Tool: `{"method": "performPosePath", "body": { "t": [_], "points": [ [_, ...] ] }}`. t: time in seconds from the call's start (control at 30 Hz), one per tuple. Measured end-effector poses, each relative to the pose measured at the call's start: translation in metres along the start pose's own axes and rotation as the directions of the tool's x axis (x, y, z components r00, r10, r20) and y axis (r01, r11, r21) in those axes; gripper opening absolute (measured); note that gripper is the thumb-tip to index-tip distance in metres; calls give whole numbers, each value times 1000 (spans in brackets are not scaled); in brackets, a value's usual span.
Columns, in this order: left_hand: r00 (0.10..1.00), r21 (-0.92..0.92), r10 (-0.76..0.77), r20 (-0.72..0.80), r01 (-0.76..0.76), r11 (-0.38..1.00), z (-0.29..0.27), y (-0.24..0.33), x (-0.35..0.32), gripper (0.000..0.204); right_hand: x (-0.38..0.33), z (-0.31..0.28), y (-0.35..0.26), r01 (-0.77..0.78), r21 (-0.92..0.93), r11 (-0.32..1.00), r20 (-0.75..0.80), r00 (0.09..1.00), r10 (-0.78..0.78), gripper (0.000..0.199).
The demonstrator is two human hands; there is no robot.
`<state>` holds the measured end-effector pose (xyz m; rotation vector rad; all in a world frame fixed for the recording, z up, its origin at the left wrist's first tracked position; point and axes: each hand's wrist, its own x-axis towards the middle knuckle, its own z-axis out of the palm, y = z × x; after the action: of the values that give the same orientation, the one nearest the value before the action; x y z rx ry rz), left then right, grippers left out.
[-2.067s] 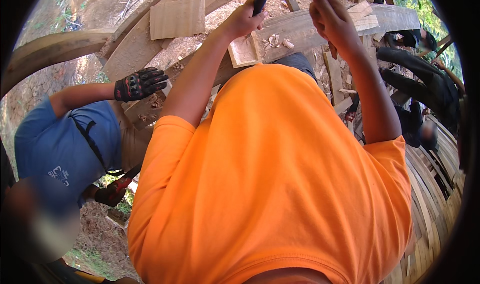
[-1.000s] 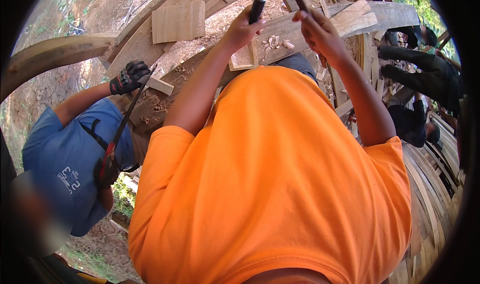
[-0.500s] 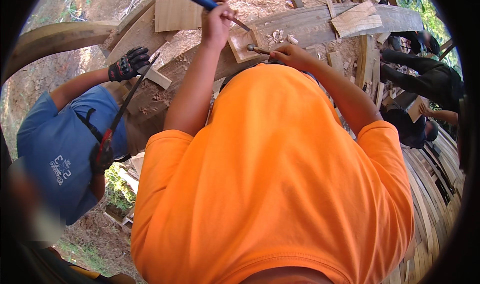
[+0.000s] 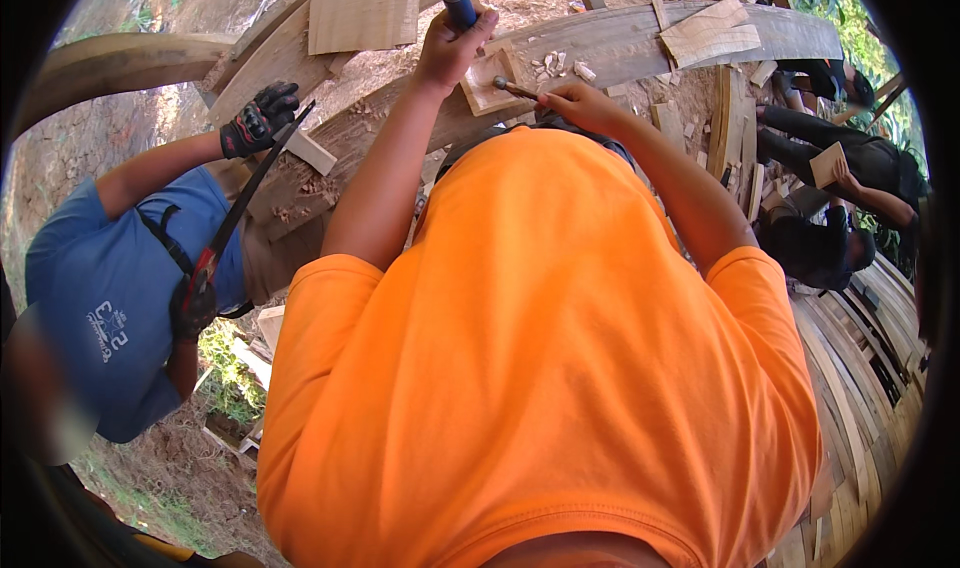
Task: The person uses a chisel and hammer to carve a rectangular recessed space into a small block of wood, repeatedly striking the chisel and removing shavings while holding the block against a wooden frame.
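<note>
My left hand [image 4: 452, 52] is wrapped round the blue handle of a chisel [image 4: 459, 8], held up over the work; its blade is hidden behind the hand. Beneath lies a pale wooden block [image 4: 478, 99] with a hollowed recess, resting on a broad curved plank. My right hand [image 4: 588, 108] grips the shaft of a small hammer [image 4: 517, 90], whose rounded head sits over the recess's right side. Whether that head touches the wood I cannot tell. Wood chips [image 4: 550, 65] are scattered just right of the block.
At left a person in blue with black gloves [image 4: 258, 120] holds a handsaw [image 4: 235, 213] close to my left arm. A flat board [image 4: 362, 14] lies at upper left, and thin boards [image 4: 710, 36] at upper right. Other people work at right, one holding a small board [image 4: 827, 165].
My left hand has shifted right and the chisel has tipped, so its handle end now faces up and its blade is out of sight. My right hand has barely moved.
</note>
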<state>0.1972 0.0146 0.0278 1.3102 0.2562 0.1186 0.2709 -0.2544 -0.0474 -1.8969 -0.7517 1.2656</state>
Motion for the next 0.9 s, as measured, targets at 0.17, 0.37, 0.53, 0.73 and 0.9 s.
{"method": "performPosePath", "body": {
  "t": [0.17,0.37,0.53,0.73,0.9],
  "points": [
    [998,86,68,17,-69,994,-2,-6,3,17,-5,-1,-20,-37,-36,999,15,999,38,42],
    [994,111,89,65,-95,989,5,-3,6,16,-7,0,-17,-95,8,995,12,995,95,43],
    [997,80,68,25,-70,994,2,-11,16,14,-8,-1,-16,-102,49,994,25,995,101,43],
    [997,117,41,66,-49,992,6,-8,24,15,-2,-7,-10,-143,24,989,59,988,141,44],
    [994,124,57,90,-68,990,6,-5,24,15,3,-4,-1,-30,82,996,64,998,25,46]
  ]
}}
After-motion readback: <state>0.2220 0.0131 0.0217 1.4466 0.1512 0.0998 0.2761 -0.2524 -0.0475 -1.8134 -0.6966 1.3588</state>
